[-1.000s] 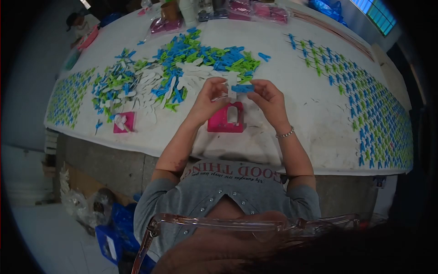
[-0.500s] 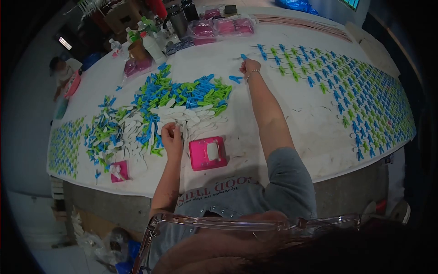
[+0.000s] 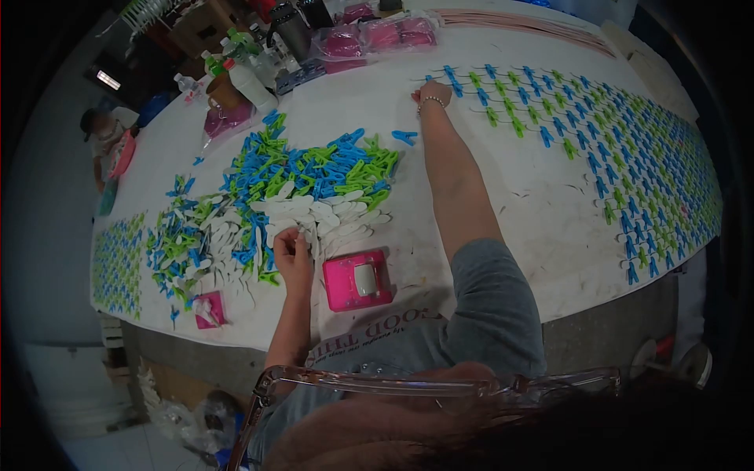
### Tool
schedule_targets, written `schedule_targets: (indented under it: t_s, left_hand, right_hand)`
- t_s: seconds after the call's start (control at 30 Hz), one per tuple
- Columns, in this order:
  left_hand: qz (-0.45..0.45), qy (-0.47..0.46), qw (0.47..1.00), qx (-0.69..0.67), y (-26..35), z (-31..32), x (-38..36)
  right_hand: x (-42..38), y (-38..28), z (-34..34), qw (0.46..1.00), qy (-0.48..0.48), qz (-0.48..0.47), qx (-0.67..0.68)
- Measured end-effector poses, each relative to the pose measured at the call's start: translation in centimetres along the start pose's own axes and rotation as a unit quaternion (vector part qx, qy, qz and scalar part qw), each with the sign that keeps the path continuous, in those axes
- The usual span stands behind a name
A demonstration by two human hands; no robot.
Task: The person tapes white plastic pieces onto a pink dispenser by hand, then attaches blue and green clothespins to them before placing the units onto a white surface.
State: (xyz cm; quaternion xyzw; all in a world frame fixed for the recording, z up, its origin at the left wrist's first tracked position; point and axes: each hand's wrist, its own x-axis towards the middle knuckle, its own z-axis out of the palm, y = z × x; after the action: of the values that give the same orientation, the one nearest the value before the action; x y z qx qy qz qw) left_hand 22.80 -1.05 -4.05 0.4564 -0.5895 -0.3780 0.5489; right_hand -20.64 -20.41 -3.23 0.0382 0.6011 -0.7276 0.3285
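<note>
At the front edge of a heap of flat white tongue-shaped pieces (image 3: 326, 212), my left hand (image 3: 293, 257) is closed in a pinch, with what looks like one white piece at its fingertips. Farther away, my right hand (image 3: 434, 94) reaches to the left end of the laid-out rows. Its fingers are bent round a blue clip (image 3: 430, 78), partly hidden by the hand. A loose blue clip (image 3: 404, 137) lies to the left of my right forearm. Blue and green clips (image 3: 330, 161) are piled behind the white pieces.
Rows of blue and green clips (image 3: 605, 149) cover the table's right side. A pink block with a white pad (image 3: 339, 284) stands before me; a smaller pink block (image 3: 210, 310) is farther left. Bottles (image 3: 251, 85) and bagged pink items (image 3: 385, 35) stand at the back. Another person (image 3: 106, 141) is far left.
My right hand has moved away from me and slightly right, carrying the blue clip to the row's end. My left hand stays by the white pieces. The view has shifted slightly.
</note>
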Motion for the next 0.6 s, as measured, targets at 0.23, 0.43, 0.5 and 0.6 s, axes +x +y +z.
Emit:
schedule_targets:
  t_s: [0.23,0.43,0.5,0.6]
  left_hand:
    - [-0.003,0.001,1.0,-0.002,0.2,0.1,-0.1]
    - [0.023,0.005,0.999,0.046,-0.7,-0.2,0.2]
    - [0.034,0.015,0.998,0.044,-1.1,-0.1,0.3]
    - [0.025,0.007,0.999,0.021,-1.5,-0.2,0.4]
  right_hand:
    - [-1.4,-0.9,-0.5,0.999,-0.01,0.021,0.049]
    - [-4.9,-0.3,-3.1,0.976,-0.099,-0.165,-0.102]
    - [-10.3,-1.3,-4.4,0.956,-0.145,-0.219,-0.133]
    - [-16.7,-0.3,-6.9,0.806,-0.396,-0.33,-0.29]
